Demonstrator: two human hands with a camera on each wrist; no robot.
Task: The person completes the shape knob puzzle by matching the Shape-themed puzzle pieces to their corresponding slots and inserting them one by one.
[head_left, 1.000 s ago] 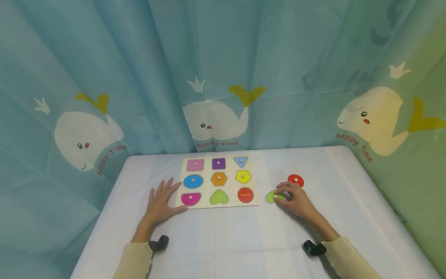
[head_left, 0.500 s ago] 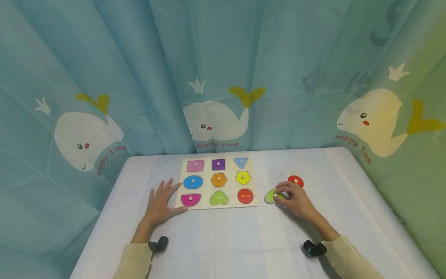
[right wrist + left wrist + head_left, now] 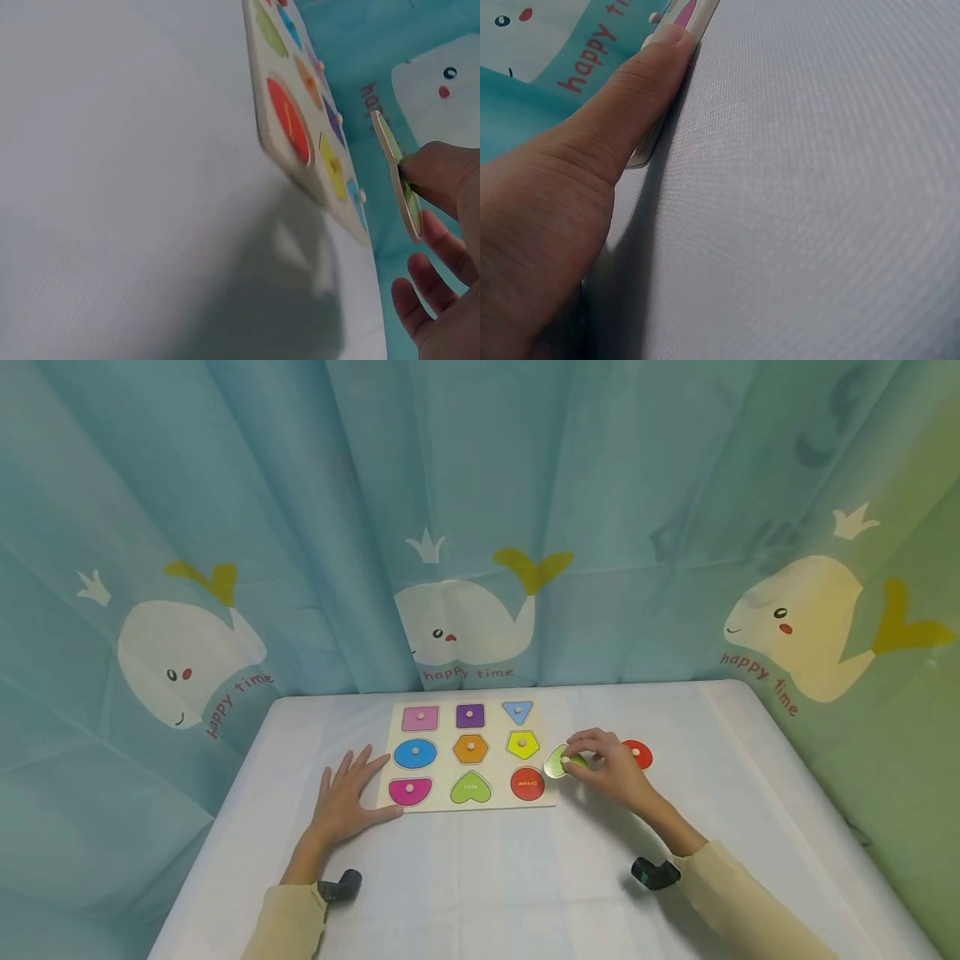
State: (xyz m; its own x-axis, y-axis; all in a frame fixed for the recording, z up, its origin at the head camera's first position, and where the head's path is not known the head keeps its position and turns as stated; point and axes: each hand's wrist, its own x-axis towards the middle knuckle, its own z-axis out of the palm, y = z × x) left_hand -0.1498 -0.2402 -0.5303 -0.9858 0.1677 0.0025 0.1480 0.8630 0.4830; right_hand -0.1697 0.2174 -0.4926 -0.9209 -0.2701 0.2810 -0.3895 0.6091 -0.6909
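Observation:
A wooden shape puzzle board (image 3: 442, 768) lies on the table with colourful knobbed pieces in it. Its heart slot (image 3: 471, 787) and circle slot (image 3: 527, 784) hold no piece and show printed words. My left hand (image 3: 345, 800) rests at the board's left edge, fingers spread, the thumb (image 3: 649, 71) touching its near corner. Between thumb and fingertips, my right hand (image 3: 611, 768) pinches the knob of a green heart puzzle piece (image 3: 556, 762), held up off the table beside the board's right edge. A red circle puzzle piece (image 3: 640, 753) lies on the table, partly behind the right hand.
A white cloth covers the table (image 3: 480, 877). Behind it hangs a blue-green curtain (image 3: 622, 527) printed with whales. A small black device is worn at each wrist, by the sleeve (image 3: 292, 914).
My right hand has lifted the green heart piece off the table and carried it left and away from me, to the board's right edge. The left hand has stayed put.

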